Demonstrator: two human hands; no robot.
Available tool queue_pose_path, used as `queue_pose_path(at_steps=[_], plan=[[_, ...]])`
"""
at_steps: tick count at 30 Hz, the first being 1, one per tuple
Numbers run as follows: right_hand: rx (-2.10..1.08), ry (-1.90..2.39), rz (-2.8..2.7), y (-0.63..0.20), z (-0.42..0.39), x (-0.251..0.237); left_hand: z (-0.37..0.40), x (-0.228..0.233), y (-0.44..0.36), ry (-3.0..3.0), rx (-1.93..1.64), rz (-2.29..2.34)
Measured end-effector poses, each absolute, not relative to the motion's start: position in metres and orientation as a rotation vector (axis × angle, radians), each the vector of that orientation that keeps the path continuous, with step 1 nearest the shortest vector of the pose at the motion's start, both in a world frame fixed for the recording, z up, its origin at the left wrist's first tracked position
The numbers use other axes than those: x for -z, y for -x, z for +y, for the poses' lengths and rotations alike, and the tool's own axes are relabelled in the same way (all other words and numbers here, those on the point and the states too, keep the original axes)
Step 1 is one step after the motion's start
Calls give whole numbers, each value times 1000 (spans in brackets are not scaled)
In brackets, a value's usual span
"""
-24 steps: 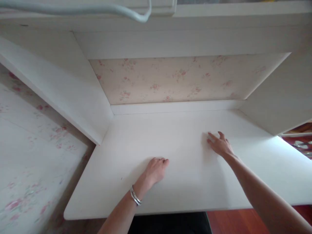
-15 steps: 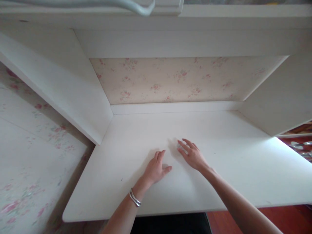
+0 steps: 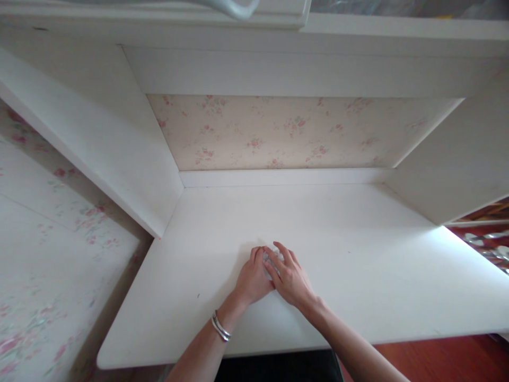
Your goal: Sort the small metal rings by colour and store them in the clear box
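Observation:
Over the white desktop [image 3: 342, 297] my two hands meet near the middle. Between them shows a small, clear, whitish thing [image 3: 275, 257] with a glinting, uneven surface; its kind I cannot make out, and most of it is hidden by fingers. My left hand [image 3: 254, 276], with silver bangles [image 3: 221, 326] at its wrist, curls round the near left side of this thing. From the right, my right hand [image 3: 290, 273] has its fingers bent over the top and far side. Fingers of both hands touch or overlap.
White side panels [image 3: 95, 127] stand at left and right, with floral wallpaper [image 3: 254, 132] behind. Overhead runs a white shelf edge [image 3: 358, 29] with a pale curved tube [image 3: 238, 9]. A black seat [image 3: 278, 369] is below the front edge. Reddish patterned items [image 3: 485, 244] lie far right.
My right hand has moved left and nearer with the clear thing by its fingers. My left hand has closed from an open spread, and the two hands now come together round the thing.

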State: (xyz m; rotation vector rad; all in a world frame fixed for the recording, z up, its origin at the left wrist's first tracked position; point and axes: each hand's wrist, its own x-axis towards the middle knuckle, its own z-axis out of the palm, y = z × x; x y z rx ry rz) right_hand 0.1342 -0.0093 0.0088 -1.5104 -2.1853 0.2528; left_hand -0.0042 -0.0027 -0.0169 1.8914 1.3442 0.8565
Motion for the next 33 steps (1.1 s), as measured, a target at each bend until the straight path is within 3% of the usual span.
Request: queue_pose_path(at_steps=[23, 33], plan=[[-545, 1461, -2125, -157, -19, -1, -6, 7, 6, -1725, -691, 1373], [-796, 1509, -1747, -175, -10, 15, -4, 10, 4, -1687, -699, 1375]])
